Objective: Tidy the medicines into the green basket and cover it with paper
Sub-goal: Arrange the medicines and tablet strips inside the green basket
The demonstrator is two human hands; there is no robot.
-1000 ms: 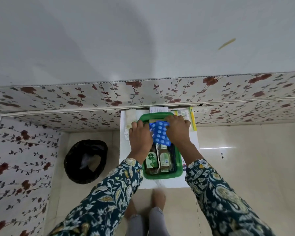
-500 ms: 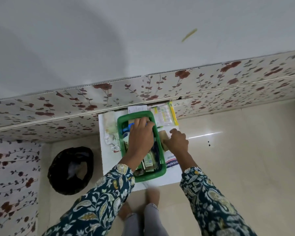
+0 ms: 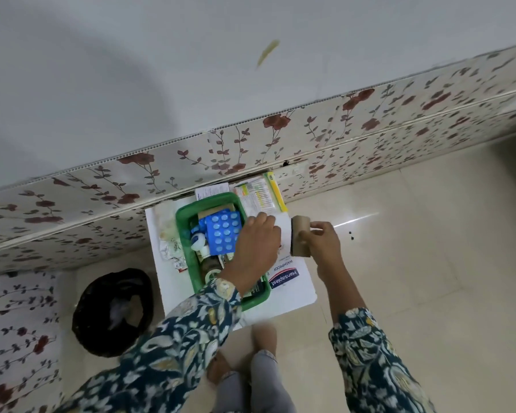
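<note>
The green basket (image 3: pixel 188 257) stands on a small white table (image 3: pixel 292 296) against the flowered wall panel. Inside it lie a blue blister pack (image 3: pixel 223 232), a white and blue bottle (image 3: pixel 197 240) and darker bottles, partly hidden by my left arm. My left hand (image 3: pixel 255 245) reaches over the basket's right rim, its fingers closed on the end of a white paper sheet (image 3: pixel 284 231). To the right of the basket, my right hand (image 3: pixel 322 242) grips a brown cardboard paper roll (image 3: pixel 300 234) that the sheet runs from.
A Hansaplast box (image 3: pixel 285 278) lies on the table by the basket's right side. Printed leaflets (image 3: pixel 255 196) and a yellow-edged box (image 3: pixel 276 192) lean at the back. Crumpled wrappers (image 3: pixel 170 248) sit left of the basket. A black bin (image 3: pixel 113 311) stands on the floor at left.
Both hands held the blue blister pack over the basket; it now lies inside. My right hand moved right and took up the paper roll, and my left hand shifted to the paper's end.
</note>
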